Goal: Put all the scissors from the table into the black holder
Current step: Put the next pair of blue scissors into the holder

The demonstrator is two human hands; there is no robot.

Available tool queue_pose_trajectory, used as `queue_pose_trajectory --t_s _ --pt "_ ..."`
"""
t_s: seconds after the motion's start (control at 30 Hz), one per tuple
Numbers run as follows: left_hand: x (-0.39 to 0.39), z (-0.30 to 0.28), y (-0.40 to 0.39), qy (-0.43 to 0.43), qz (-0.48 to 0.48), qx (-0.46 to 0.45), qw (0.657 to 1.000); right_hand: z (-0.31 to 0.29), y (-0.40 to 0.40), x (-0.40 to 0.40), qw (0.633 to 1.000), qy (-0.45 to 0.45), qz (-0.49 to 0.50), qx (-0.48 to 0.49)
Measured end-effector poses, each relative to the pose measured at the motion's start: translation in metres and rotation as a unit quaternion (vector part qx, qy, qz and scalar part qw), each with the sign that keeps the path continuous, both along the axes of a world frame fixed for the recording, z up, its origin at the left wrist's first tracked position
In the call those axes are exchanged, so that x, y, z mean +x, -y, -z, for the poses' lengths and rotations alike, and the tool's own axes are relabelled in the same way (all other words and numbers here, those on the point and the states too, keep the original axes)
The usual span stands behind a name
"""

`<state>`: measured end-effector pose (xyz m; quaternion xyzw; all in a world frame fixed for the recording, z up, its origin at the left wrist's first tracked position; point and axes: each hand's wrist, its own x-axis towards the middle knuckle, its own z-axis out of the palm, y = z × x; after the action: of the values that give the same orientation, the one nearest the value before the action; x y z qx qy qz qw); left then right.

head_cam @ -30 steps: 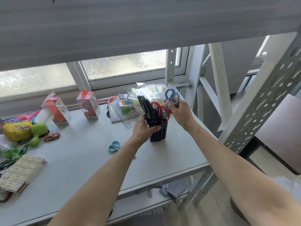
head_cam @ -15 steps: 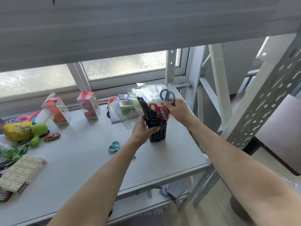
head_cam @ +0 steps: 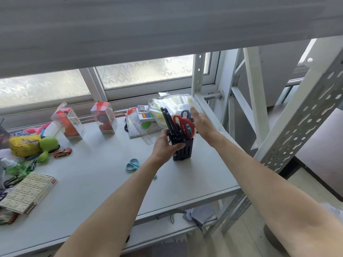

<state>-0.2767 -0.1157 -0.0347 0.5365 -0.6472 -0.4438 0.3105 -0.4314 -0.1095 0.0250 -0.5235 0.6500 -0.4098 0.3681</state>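
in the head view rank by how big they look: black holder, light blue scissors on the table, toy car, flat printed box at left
1. flat printed box, though it lies nearer the camera
2. black holder
3. light blue scissors, partly hidden by the left arm
4. toy car, close to the scissors' visible part

Blue scissors now in holder, released.

Scene brightly lit by daylight through the frosted windows; glare noted on the plastic bag. Wide-angle bending seen at edges; right hand motion-blurred.

Left hand round black holder
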Motion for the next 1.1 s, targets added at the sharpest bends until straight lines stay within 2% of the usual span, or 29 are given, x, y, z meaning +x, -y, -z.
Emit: queue_pose_trajectory --t_s 0.17,0.33,0.47,0.6,0.73,0.87,0.93,1.03,1.1 --pt "-0.004 0.001 0.001 -0.002 -0.007 0.003 1.0 -0.001 0.004 -0.002 1.0 -0.011 0.015 0.018" --pt "-0.007 0.004 0.001 0.005 -0.021 -0.014 1.0 0.004 0.004 -0.008 0.999 0.007 -0.011 0.044" --pt "-0.006 0.005 0.0 0.0 -0.029 -0.016 0.999 0.002 0.006 -0.003 0.999 -0.033 0.019 0.026" --pt "-0.006 0.004 -0.001 -0.005 -0.02 -0.011 1.0 -0.002 0.011 -0.005 0.995 -0.06 0.009 0.076" --pt "0.003 0.008 0.0 -0.001 -0.001 -0.017 1.0 0.004 0.002 -0.006 0.995 -0.02 0.003 0.096" --pt "0.022 0.011 -0.001 0.046 0.012 -0.025 0.999 0.01 -0.007 -0.005 0.998 -0.001 0.056 0.022" --pt "0.04 0.015 -0.001 0.075 -0.009 -0.044 0.996 0.008 -0.012 -0.001 0.993 -0.031 0.11 -0.043" --pt "0.079 0.022 -0.003 0.13 -0.1 -0.076 0.984 -0.005 -0.027 0.013 0.955 -0.082 0.213 -0.191" --pt "0.106 0.025 -0.006 0.157 -0.17 -0.059 0.971 -0.015 -0.041 0.028 0.927 -0.083 0.225 -0.288"
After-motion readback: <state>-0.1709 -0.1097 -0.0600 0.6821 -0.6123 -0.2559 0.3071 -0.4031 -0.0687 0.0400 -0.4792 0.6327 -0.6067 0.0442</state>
